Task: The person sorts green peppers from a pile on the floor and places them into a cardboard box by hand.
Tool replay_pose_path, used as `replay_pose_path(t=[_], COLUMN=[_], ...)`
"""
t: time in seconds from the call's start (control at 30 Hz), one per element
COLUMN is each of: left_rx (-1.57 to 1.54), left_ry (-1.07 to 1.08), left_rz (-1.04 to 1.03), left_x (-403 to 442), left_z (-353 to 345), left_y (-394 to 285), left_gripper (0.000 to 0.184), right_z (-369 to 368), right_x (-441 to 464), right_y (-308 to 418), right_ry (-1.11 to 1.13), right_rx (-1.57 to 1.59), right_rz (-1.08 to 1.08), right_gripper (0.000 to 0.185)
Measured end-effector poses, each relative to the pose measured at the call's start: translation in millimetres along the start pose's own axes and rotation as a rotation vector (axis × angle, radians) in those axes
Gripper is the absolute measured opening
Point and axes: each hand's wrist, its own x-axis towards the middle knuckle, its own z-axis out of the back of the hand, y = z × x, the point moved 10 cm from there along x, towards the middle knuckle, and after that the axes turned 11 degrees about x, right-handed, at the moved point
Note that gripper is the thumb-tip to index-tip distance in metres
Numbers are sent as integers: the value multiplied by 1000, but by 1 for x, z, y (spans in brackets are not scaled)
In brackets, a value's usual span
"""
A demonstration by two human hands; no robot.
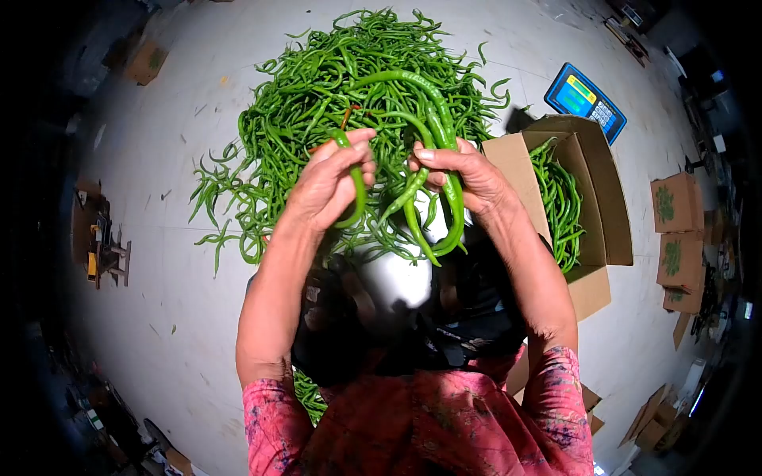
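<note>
My left hand [333,178] is closed around a curved green chili pepper [359,190], whose lower end hangs below the fingers. A thin reddish-brown piece [347,117] stands by that pepper's upper end; I cannot tell whether it is a stem or part of another pepper. Several long green chili peppers [454,202] are bunched in my right hand [464,176], pinched under the thumb, their ends curving above and below it. Both hands are over the near side of a big heap of green chili peppers [317,103] spread on the floor.
To the right of my right hand stands an open cardboard box [605,190] with green peppers inside. A blue scale display [586,103] with a keypad is behind it. Printed cartons [677,206] are stacked farther right. Loose peppers [226,238] lie along the heap's left edge.
</note>
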Motion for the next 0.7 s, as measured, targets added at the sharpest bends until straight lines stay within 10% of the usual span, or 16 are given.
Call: replay_pose_path(t=[0.7], left_rx=[637], left_ry=[192], left_rz=[-61], left_x=[-11], left_z=[-57], left_y=[14], left_gripper=[46], right_z=[-3], right_x=[0], right_y=[-3], right_ry=[-144], right_rx=[-212], right_rz=[20], right_gripper=[21])
